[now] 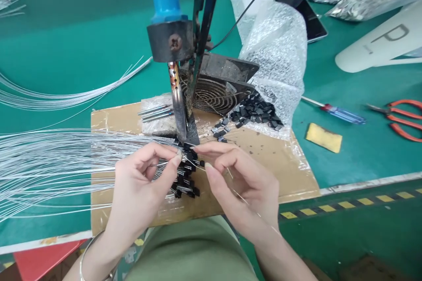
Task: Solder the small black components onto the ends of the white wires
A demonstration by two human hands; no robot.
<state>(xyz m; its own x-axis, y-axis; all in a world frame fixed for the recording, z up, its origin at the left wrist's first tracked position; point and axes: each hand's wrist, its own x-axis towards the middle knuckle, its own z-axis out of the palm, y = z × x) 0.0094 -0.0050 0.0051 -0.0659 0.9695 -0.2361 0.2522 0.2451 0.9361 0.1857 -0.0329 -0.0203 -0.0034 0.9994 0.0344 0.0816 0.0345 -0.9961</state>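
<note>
Under the tip of a blue-handled soldering iron (178, 114), my left hand (145, 180) pinches a small piece at the end of a white wire, too small to make out clearly. My right hand (244, 184) is just to its right, thumb and index finger closed around a thin solder wire (240, 196) that trails over the palm to the wrist. Below and behind the fingertips lie several black connectors (184, 184) on the ends of a bundle of white wires (59, 153), which runs off to the left.
Cardboard (290, 171) lies under the work. Behind are a dusty fan (217, 94) and loose black pieces (257, 109) on bubble wrap (280, 52). To the right are a yellow sponge (323, 138), a screwdriver (343, 113), red-handled scissors (400, 116) and a phone (306, 15).
</note>
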